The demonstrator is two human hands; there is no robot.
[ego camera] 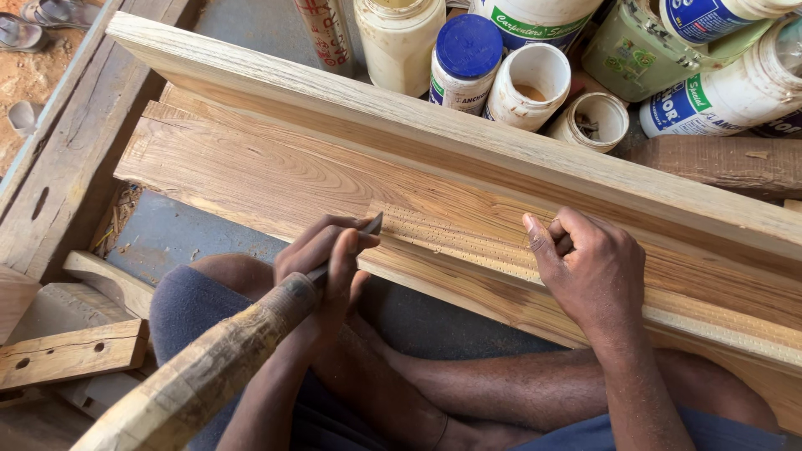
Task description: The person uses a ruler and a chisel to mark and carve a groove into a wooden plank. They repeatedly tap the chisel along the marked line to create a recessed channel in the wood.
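Note:
My left hand (327, 255) is shut on a chisel (251, 334) with a long, worn wooden handle. Its metal tip touches the left end of a band of small punched marks on a wide wooden board (251, 179). My right hand (589, 267) rests on the same board to the right, fingers curled, thumb pressed on the marked band. A lighter plank (401, 125) stands on edge behind the board. My knees show under the board's near edge.
Behind the plank stand several plastic jars and glue bottles (468, 58), two of them open (528, 83). Scrap wood blocks (71, 355) with holes lie at the lower left. A thick beam (58, 159) runs along the left, with sandals (33, 21) on the dirt beyond.

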